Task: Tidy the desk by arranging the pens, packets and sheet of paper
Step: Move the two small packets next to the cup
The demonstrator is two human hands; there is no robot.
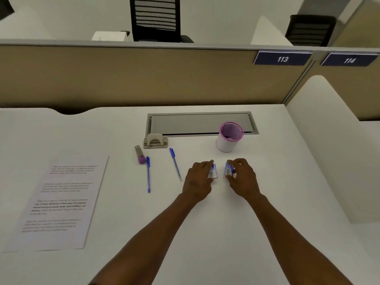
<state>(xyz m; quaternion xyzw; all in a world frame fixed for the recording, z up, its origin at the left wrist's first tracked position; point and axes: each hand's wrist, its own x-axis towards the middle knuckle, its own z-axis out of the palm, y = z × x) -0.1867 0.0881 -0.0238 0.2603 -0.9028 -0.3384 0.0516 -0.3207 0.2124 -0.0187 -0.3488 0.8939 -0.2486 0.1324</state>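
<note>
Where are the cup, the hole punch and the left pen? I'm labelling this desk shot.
Cup (225,144): head view, on its white outer wall.
Hole punch (155,141): head view, on its beige top.
Left pen (148,175): head view, on the middle of its blue barrel.

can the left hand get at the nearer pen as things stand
Probably not right away: the left hand is pinching a packet. The path itself looks free, since the pen lies on bare desk just left of that hand.
</note>
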